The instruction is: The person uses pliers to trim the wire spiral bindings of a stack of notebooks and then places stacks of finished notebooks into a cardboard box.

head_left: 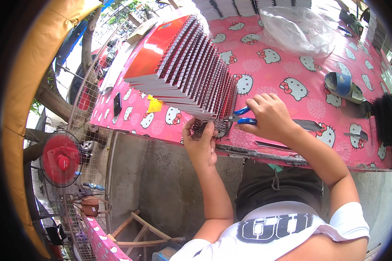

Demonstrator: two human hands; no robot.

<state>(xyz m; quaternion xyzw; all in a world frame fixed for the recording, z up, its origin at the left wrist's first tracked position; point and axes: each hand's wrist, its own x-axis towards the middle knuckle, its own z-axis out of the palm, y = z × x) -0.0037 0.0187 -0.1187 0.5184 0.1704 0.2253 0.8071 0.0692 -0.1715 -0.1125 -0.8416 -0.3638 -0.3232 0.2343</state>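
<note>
Gripping blue-handled tool (247,121), right hand (270,115); holding dark coil (199,128), left hand (201,147); notebook stack (196,71), plastic bag (297,32) beyond

Both bent arms (217,198) reach forward, hands (272,114) near each other, fingers (262,98) curled.

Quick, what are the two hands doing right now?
Left hand: closed, holding dark wire coil between thumb and fingers.
Right hand: closed, holding a blue-handled tool.
</note>
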